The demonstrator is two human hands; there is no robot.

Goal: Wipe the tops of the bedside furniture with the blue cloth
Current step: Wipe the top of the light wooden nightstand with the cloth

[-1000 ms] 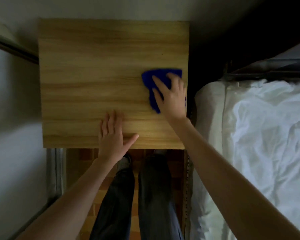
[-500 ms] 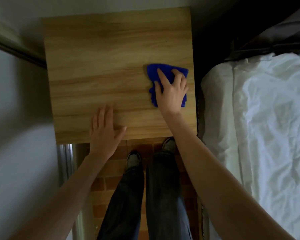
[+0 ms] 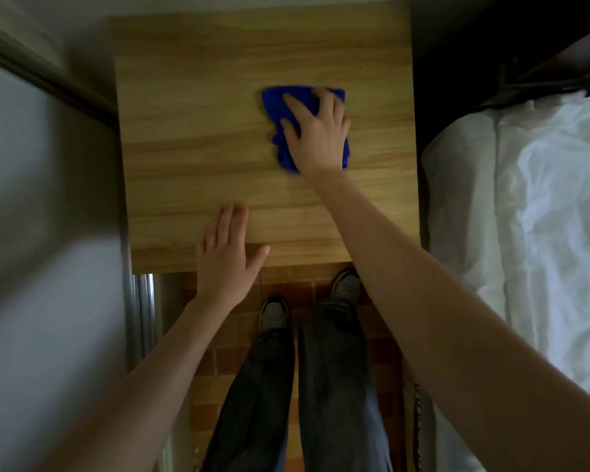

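A light wooden bedside table top point(image 3: 191, 137) fills the upper middle of the head view. The crumpled blue cloth point(image 3: 275, 100) lies on its right half, pressed flat under my right hand point(image 3: 317, 134), whose fingers are spread over it. My left hand point(image 3: 225, 257) rests flat with fingers apart on the table's near edge, holding nothing.
A bed with a rumpled white sheet point(image 3: 532, 233) runs along the right side, with a dark gap point(image 3: 457, 63) between it and the table. A pale wall point(image 3: 41, 267) and a metal rail point(image 3: 140, 318) stand on the left. My legs and shoes point(image 3: 273, 313) stand on the brick-patterned floor.
My right hand has slid the blue cloth leftward from the table's right edge toward its middle. My left hand stays pressed near the front edge.
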